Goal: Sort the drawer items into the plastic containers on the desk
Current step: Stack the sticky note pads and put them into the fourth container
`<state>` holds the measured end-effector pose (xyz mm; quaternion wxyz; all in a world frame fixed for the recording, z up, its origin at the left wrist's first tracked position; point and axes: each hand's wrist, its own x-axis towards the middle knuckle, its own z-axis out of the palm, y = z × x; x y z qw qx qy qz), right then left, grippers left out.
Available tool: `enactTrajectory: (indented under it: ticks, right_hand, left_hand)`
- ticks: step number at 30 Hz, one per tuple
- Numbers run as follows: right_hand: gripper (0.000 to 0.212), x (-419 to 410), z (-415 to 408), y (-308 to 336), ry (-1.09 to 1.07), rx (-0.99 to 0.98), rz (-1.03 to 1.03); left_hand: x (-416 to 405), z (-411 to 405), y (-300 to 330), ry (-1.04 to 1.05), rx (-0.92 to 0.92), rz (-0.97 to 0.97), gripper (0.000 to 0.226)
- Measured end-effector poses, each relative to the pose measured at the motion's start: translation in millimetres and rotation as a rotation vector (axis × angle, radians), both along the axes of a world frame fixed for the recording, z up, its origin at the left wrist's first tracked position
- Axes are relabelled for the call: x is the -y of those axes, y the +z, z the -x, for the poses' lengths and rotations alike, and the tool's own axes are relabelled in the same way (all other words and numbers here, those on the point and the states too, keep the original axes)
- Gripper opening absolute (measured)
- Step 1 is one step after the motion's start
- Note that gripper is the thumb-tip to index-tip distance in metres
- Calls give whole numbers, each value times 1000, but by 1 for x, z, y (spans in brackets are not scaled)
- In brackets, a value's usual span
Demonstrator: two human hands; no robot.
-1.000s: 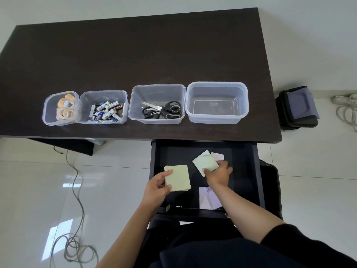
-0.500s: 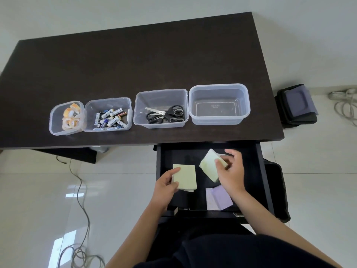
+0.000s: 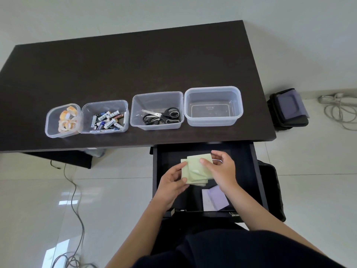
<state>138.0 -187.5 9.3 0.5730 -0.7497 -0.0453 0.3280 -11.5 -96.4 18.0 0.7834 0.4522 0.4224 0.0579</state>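
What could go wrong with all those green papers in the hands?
The green sticky notes are stacked unevenly between the left hand and right hand, so some might slip and drop back into the drawer. The purple notes lie near the drawer's front edge and might get left behind. The empty container stands up on the desk, so the loose stack might shift while being lifted there.

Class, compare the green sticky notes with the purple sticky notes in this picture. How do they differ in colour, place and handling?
The green sticky notes are pale green; the purple sticky notes are lilac. The green ones are held above the drawer by the left hand and right hand; the purple ones lie untouched on the drawer floor. The green ones sit farther back, the purple ones nearer the person. Both are square paper pads, not yet in a container.
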Motion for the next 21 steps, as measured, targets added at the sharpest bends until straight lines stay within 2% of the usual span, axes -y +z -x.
enactTrajectory:
  ticks: [6,13,21]
  right_hand:
    - [46,8,15,-4,58,-1,11]
    - [54,9,27,1,147,-125,-45]
    - [59,16,27,-7,233,-70,-24]
  left_hand:
    - [6,-6,5,60,31,32,45]
    - [13,-10,6,48,48,33,47]
    - [17,-11,9,-17,-57,-79,38]
